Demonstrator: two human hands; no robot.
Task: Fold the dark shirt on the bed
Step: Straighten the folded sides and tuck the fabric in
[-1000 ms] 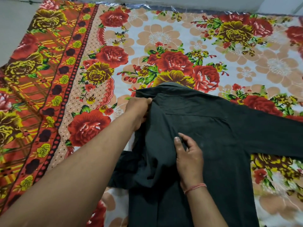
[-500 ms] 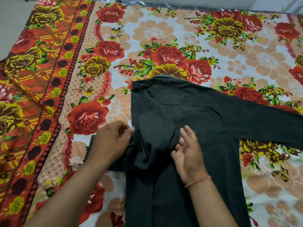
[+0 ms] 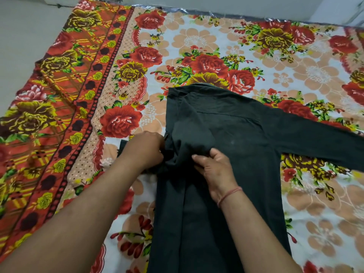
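Note:
The dark shirt (image 3: pixel 232 138) lies back-up on the bed, collar at the far end, its left side folded inward. One sleeve stretches flat to the right edge of the view. My left hand (image 3: pixel 146 149) grips the bunched left sleeve at the shirt's left edge, and a bit of dark cloth shows to its left. My right hand (image 3: pixel 213 168), with a red thread at the wrist, pinches a fold of the shirt just right of the bunch.
A floral bedsheet (image 3: pixel 197 42) with red roses covers the bed; its red and yellow border (image 3: pixel 65 99) runs down the left side. Pale floor (image 3: pixel 21 30) lies beyond the bed's left edge, a wall behind its far edge.
My left hand came down from the shirt's shoulder to the bunched sleeve at the left edge. My right hand went from lying flat to pinching the cloth.

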